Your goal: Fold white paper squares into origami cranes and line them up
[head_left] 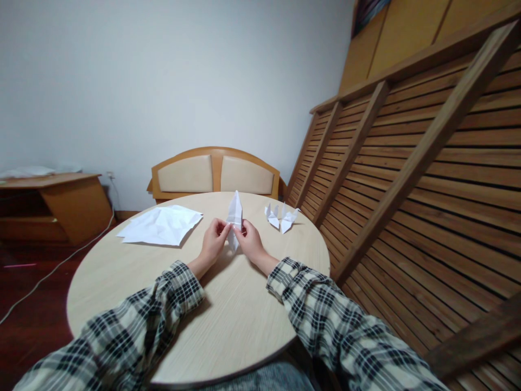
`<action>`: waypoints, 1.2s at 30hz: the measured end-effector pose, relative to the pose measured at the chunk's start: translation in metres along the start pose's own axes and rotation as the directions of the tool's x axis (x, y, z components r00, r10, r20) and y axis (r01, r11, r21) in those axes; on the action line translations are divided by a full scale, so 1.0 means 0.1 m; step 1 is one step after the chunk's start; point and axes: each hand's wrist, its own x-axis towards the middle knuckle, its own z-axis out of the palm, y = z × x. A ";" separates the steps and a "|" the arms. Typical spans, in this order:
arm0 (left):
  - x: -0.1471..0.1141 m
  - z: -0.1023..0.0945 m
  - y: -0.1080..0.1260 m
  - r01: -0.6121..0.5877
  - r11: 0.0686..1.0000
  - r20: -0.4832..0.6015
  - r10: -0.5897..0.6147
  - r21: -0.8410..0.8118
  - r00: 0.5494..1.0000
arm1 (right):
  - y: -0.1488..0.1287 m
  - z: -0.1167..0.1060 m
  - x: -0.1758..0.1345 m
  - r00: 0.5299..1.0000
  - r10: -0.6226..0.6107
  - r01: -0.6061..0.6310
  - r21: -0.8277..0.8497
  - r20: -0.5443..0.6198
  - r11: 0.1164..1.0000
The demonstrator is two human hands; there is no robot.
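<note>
A folded sheet of white paper (235, 210) stands upright between my hands, long and narrow with a pointed top. My left hand (214, 237) pinches its left edge, thumb in front. From the other side my right hand (249, 239) grips the right edge in the same way, and the two thumbs nearly meet at its middle. The paper's lower point shows beneath the thumbs. To the right on the table sit two folded paper cranes, one crane (272, 216) close beside the other crane (288, 220).
The round pale wooden table (240, 320) carries a stack of creased white paper sheets (163, 225) at left. Behind it stands a headboard (215, 168). A slatted wooden frame (391, 179) leans along the right. A low cabinet (77, 209) and a cable (61, 266) are at left.
</note>
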 end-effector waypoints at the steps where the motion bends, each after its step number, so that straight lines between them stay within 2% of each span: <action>1: 0.00 0.01 -0.01 0.019 0.999 -0.022 -0.020 -0.037 1.000 | 0.00 0.00 0.00 1.000 -0.002 0.002 -0.002 0.000 1.000; 3: 0.01 0.02 -0.04 0.073 0.991 -0.032 -0.078 -0.116 0.996 | 0.01 0.00 0.00 1.000 0.000 0.000 0.002 0.005 1.000; 5: 0.01 0.03 -0.06 0.111 0.981 0.012 -0.111 -0.156 0.994 | 0.02 0.00 0.00 1.000 0.007 -0.007 0.004 0.010 1.000; 8: 0.01 0.04 -0.08 0.086 0.985 0.063 -0.077 -0.151 0.995 | 0.03 0.00 0.00 1.000 0.018 -0.018 0.006 0.012 1.000; 11: 0.01 0.05 -0.10 0.060 0.987 0.053 -0.052 -0.146 0.997 | 0.04 -0.01 0.01 1.000 0.010 -0.010 -0.012 0.021 1.000; 17: 0.01 0.06 -0.10 0.073 0.987 0.083 -0.062 -0.141 0.995 | 0.05 -0.01 0.02 0.999 -0.038 0.041 -0.096 0.029 0.995; 24: 0.01 0.04 -0.04 0.056 0.993 0.136 -0.041 -0.105 0.990 | 0.03 -0.03 0.02 1.000 -0.021 0.024 -0.125 0.022 0.992; 28: 0.01 0.04 -0.06 0.054 0.995 0.120 -0.044 -0.079 0.992 | -0.01 -0.05 0.01 1.000 -0.010 0.013 -0.144 0.021 0.990; 33: 0.01 0.07 -0.09 0.114 0.988 0.020 -0.113 -0.103 0.993 | 0.00 -0.03 0.01 0.999 0.039 -0.037 -0.069 0.027 0.997; 36: -0.01 0.07 -0.06 0.198 0.976 0.107 -0.189 -0.090 0.976 | 0.02 -0.01 0.02 0.997 0.077 -0.076 -0.023 0.018 0.997</action>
